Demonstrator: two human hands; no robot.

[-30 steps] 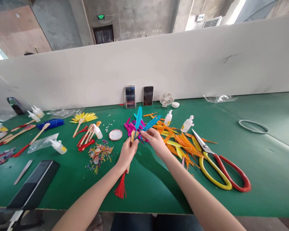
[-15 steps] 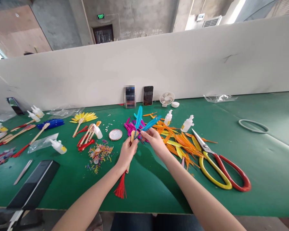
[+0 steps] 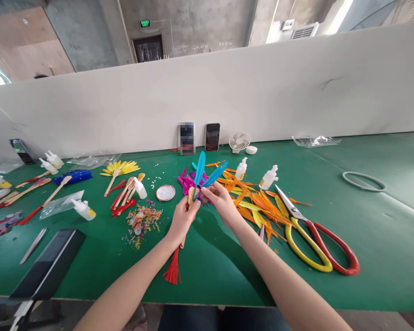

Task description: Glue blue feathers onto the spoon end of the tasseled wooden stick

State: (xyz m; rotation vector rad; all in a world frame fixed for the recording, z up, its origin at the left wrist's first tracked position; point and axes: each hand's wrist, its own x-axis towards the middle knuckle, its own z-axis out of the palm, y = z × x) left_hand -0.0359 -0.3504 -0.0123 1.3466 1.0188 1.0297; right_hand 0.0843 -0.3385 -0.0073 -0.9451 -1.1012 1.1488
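Note:
My left hand (image 3: 183, 216) is closed around a wooden stick (image 3: 191, 195) with a wide tan head and a red tassel (image 3: 173, 267) hanging at its lower end. One turquoise feather (image 3: 200, 167) stands upright at the stick's head. Another blue feather (image 3: 216, 174) slants to the right, its lower part pinched in the fingers of my right hand (image 3: 221, 200). The feather bases meet at the stick's head, partly hidden by my fingers. Magenta feathers (image 3: 185, 183) lie on the table just behind my hands.
Orange feathers (image 3: 267, 207) and large scissors (image 3: 307, 230) lie right. Glue bottles (image 3: 269, 177), a lid of white glue (image 3: 165, 193), confetti (image 3: 143, 220), a yellow feather fan (image 3: 120, 168) and a black case (image 3: 50, 262) surround the work. Phones (image 3: 212, 137) lean on the partition.
The slanted blue feather in my right hand has tilted slightly more upright and shifted toward the stick. My left hand still grips the stick.

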